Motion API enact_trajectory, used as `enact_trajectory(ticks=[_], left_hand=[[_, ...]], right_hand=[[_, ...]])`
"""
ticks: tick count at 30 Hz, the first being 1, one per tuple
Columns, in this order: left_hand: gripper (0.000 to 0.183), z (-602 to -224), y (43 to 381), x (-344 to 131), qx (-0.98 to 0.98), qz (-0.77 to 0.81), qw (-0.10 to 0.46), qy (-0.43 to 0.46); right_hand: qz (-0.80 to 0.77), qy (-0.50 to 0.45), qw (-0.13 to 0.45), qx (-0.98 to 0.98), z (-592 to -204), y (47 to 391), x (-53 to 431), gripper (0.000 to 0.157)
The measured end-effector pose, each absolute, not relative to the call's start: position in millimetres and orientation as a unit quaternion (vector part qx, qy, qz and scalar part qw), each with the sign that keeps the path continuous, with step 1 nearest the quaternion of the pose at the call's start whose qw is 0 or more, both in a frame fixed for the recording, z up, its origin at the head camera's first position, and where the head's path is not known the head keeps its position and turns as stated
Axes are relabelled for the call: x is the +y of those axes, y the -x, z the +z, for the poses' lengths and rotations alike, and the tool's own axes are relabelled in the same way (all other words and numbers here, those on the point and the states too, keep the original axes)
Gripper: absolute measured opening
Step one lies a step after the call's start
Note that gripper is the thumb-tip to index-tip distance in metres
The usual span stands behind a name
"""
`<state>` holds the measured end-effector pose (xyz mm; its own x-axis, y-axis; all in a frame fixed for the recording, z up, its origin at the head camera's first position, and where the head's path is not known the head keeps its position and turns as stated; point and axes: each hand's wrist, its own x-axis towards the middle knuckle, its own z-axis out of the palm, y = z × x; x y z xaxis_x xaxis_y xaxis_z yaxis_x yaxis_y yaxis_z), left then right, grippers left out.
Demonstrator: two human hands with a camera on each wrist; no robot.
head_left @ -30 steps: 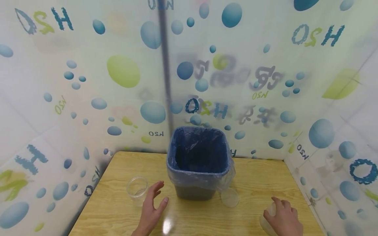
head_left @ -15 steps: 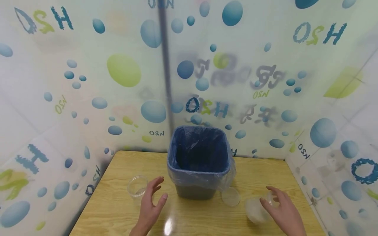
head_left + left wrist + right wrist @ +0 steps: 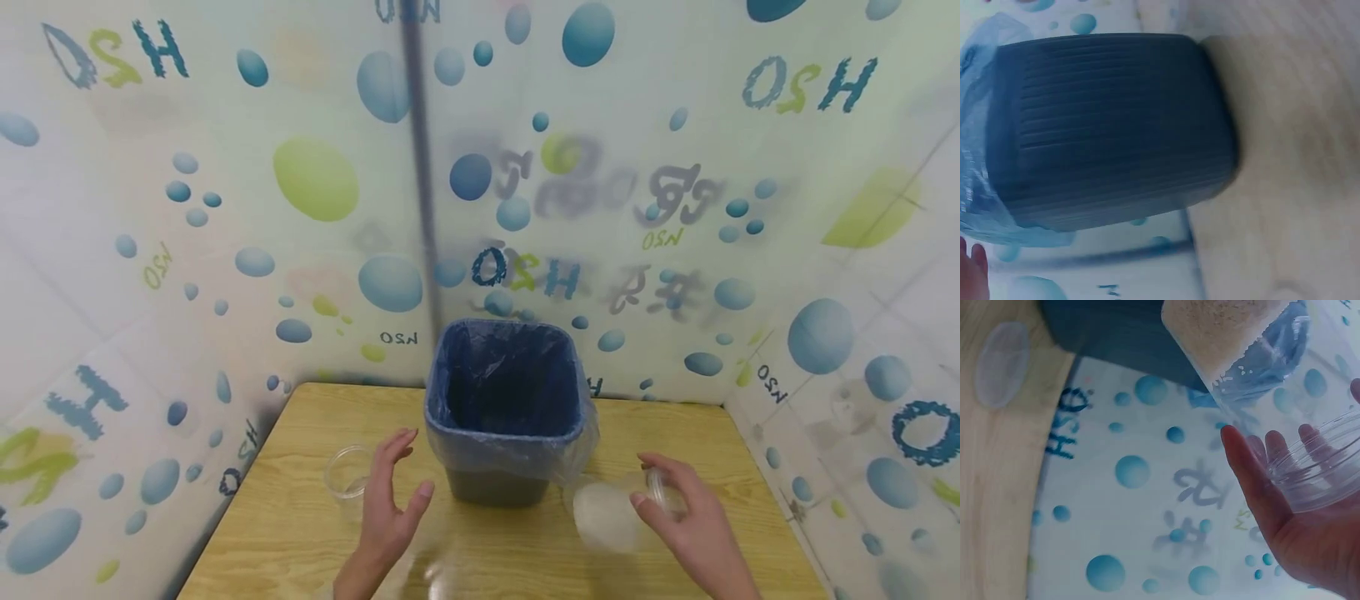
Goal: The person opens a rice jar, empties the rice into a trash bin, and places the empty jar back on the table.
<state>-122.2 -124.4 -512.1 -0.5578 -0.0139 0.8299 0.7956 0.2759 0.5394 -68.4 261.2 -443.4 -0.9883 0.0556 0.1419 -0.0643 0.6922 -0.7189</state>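
Note:
My right hand (image 3: 690, 521) grips a clear plastic jar (image 3: 603, 517) near its threaded rim (image 3: 1316, 465), thumb on one side and fingers on the other. The jar lies tipped on its side above the table, its bottom pointing left. White rice-like grains (image 3: 1229, 328) fill its bottom end in the right wrist view. My left hand (image 3: 390, 508) holds nothing, thumb and fingers spread apart in front of the bin (image 3: 495, 483). Just left of it stands another clear jar (image 3: 347, 473), partly hidden behind the hand.
The dark blue bin stands mid-table with a clear bag (image 3: 570, 454) folded over its rim. A thin translucent disc (image 3: 1002, 365) lies on the wooden table (image 3: 285, 533) at the bin's right. Patterned curtain walls (image 3: 315, 179) enclose the table's back and sides.
My right hand has lifted the jar with the grains off the table's right side and carried it left, tipping it over. My left hand has barely shifted.

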Motion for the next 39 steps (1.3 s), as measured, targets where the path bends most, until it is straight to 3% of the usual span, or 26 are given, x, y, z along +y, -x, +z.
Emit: enact_trajectory(ticks=[6,13,28,39], left_hand=[[0.065,-490,127,-116,-0.696,-0.51,0.407,0.3],[0.063,-474,129,-100,-0.669,-0.502,0.416,0.357],[0.07,-462,120,-78,-0.691,-0.534,0.196,0.447],[0.086,-459,115,-69,-0.749,-0.495,0.142,0.416]], right_hand=[[0.419,-0.062,0.134,-0.896,-429,66,245,0.042],[0.472,-0.108,0.13,-0.865,-415,67,223,0.045],[0.478,-0.187,0.139,-0.847,-403,78,189,0.048],[0.462,-0.204,0.152,-0.849,-405,86,171,0.048]])
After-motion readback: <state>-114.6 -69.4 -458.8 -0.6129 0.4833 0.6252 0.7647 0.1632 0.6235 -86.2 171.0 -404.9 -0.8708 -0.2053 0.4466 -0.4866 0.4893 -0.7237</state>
